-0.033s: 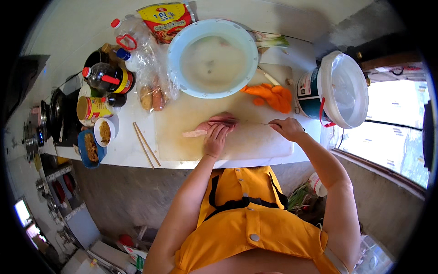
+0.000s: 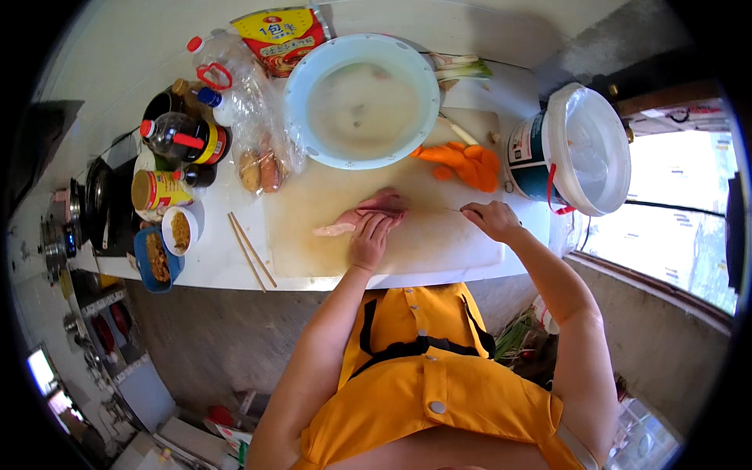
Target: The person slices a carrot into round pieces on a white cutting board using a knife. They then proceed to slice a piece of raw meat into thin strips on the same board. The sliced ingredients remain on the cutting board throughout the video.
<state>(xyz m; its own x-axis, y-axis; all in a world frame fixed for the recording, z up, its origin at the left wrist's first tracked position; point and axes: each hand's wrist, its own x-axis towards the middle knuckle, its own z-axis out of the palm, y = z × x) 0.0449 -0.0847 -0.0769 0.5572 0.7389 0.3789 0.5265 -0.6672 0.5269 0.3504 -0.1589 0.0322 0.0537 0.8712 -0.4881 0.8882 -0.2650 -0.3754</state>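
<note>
A piece of raw meat (image 2: 388,199) is shown lying near the middle of a pale cutting board (image 2: 454,252). It is held down by the left hand (image 2: 369,240), whose fingers are laid close together over its near side; whether anything is pinched beneath that grip cannot be told. By the right hand (image 2: 495,220), to the right of the meat and apart from it, a thin tool (image 2: 453,209) is held in a closed grip. The step in hand is judged to be the cutting of the meat; for the next move, a steady left hand and fingertips kept clear of any edge would be called for.

Beyond the meat, a pale blue basin (image 2: 294,94) of cloudy liquid is seen, with orange vegetable pieces (image 2: 470,166) placed to its right. A pair of chopsticks (image 2: 251,252) is laid on the desk (image 2: 211,262), left of the board.

The tool is seen nearly edge-on, so its outline is barely made out, though a knife is suggested. Part of the meat is covered by the left fingers, and the basin's bottom is obscured by the liquid.
</note>
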